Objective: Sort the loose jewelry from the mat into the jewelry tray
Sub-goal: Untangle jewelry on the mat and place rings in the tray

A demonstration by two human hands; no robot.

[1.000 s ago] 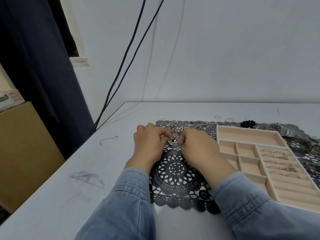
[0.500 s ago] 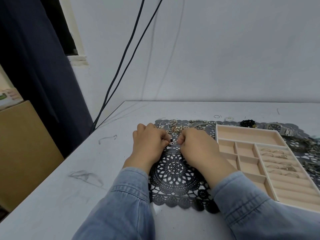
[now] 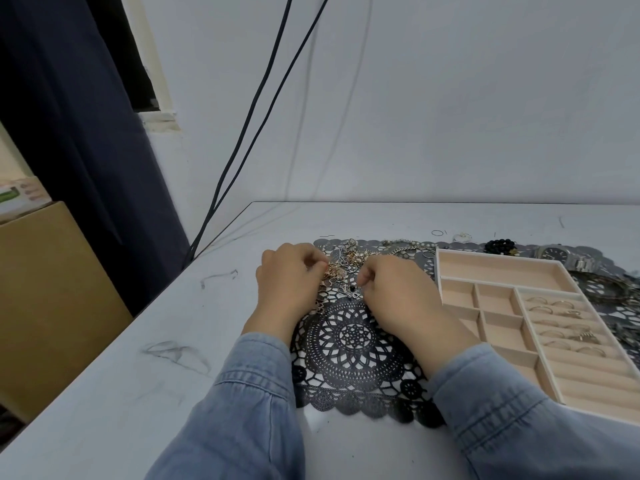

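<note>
- The left hand [image 3: 287, 278] and right hand [image 3: 394, 292] rest knuckles-up on the far part of the black lace mat [image 3: 353, 337], a little right of the frame's centre.
- The tangle of chains [image 3: 346, 266] lies between the two hands and just beyond their fingertips, gold and silver strands heaped together on the mat.
- The left grip is narrow. Its fingers are curled and pinch a gold-coloured clump at the tangle's left side.
- The right hand's fingers are curled too, with the tips at the tangle's right side. The knuckles hide whether they hold a strand, so I cannot tell.
- A small pendant with a dark stone [image 3: 352, 289] lies on the mat just below the gap between the hands.
- The jewelry tray [image 3: 439, 271] sits just beside the right hand, to its right. Its small near compartments are bare, and rings [image 3: 554, 306] stand in the padded rows further right.
- Beyond the tray, at the mat's far edge, lie a black bead bracelet [image 3: 500, 244] and a wristwatch [image 3: 557, 255].
- Bare table [image 3: 138, 375] spreads left of the mat as far as the table's diagonal left edge. The mat's scalloped near edge stops short of the table front.
- Two dark cables [image 3: 249, 133] hang down the wall to the table's far left corner.
- The watch dial and the print on a pale pack [image 3: 17, 199] at the left edge are too small or blurred to read.
</note>
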